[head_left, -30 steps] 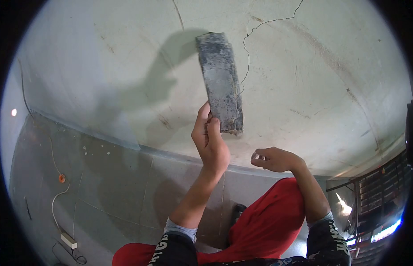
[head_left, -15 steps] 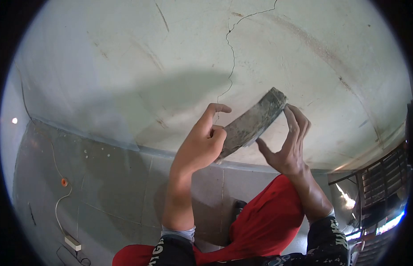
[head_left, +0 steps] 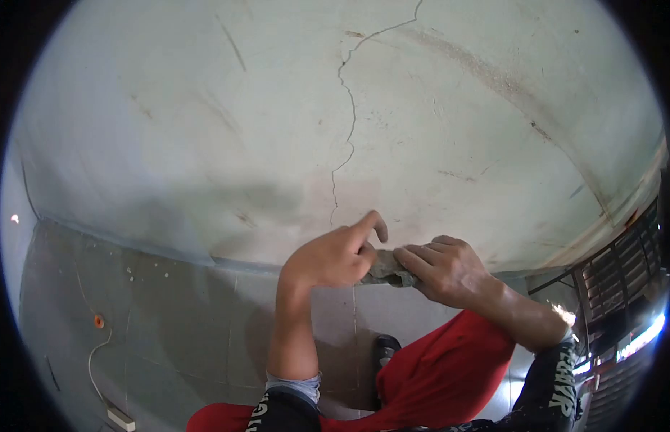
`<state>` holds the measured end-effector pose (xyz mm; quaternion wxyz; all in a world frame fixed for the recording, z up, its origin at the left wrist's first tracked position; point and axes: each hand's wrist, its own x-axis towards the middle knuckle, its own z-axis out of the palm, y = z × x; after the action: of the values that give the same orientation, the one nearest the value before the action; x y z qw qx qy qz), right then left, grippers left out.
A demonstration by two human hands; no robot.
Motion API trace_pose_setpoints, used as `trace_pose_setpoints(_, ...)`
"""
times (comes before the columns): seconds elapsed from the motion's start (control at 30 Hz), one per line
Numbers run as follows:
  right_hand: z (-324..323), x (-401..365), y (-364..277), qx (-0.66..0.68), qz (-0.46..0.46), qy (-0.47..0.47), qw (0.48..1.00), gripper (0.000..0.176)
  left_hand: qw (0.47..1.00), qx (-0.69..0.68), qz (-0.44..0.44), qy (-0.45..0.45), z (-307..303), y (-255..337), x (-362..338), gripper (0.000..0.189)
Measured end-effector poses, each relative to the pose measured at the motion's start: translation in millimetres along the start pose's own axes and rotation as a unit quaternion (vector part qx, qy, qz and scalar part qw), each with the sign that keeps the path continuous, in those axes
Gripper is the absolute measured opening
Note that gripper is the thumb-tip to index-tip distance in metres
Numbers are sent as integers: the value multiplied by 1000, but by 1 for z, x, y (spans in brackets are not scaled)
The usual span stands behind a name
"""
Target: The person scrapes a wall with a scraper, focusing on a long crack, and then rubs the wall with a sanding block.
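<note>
1. The pale, cracked plaster wall [head_left: 421, 144] filled your view above the grey tiled floor [head_left: 169, 324].
2. You held the grey, cement-crusted flat block [head_left: 384, 268] low by the wall's foot, apparently steadying it two-handed; any next move called for firm grip.
3. Your left hand [head_left: 328, 258] pinched one end with its index finger lifted. Your right hand [head_left: 443, 270] covered the other, fingers pressed together.

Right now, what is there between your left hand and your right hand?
In the head view, only the grimy grey strip lies between the left hand and the right hand; both grip it, low in front of the cracked wall.
</note>
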<state>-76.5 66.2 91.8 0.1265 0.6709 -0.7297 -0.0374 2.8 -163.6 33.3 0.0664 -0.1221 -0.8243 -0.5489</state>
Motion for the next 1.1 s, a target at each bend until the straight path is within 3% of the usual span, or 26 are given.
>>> trace_pose_setpoints(0.03,2,-1,4,2,7,1,1000,40,999,-18,6,-34,4,-2,6,30)
trace_pose_setpoints(0.07,5,-1,9,37,11,8,999,39,996,-20,-44,-70,4,-4,10,34)
trace_pose_setpoints(0.13,13,1,20,74,19,19,997,39,996,-48,-32,-65,11,-17,21,33)
trace_pose_setpoints(0.2,26,2,29,117,64,1,991,51,995,-79,-24,-57,16,-23,29,32)
trace_pose_setpoints(0.27,42,-3,32,137,69,-1,988,57,990,-110,-90,-25,17,-20,34,27)
trace_pose_setpoints(0.4,74,-47,28,151,95,-18,984,76,967,-200,-147,-59,52,-17,49,21)
trace_pose_setpoints(0.53,65,-97,28,184,153,-13,971,90,960,-243,-104,-91,94,-12,80,18)
trace_pose_setpoints(0.63,54,-131,38,97,106,25,989,94,958,-243,-80,-133,107,-7,99,20)
trace_pose_setpoints(0.8,26,-131,51,36,109,10,993,85,949,-272,-9,-157,110,6,113,21)
trace_pose_setpoints(0.87,27,-123,64,19,24,116,993,77,949,-275,6,-153,105,11,109,21)
trace_pose_setpoints(0.97,24,-102,73,38,13,134,990,74,938,-326,-5,-113,94,19,102,23)
trace_pose_setpoints(1.03,29,-97,79,27,0,170,985,68,957,-288,2,-14,87,32,98,26)
trace_pose_setpoints(1.1,31,-93,83,-23,-12,184,983,64,974,-221,-44,6,75,46,82,27)
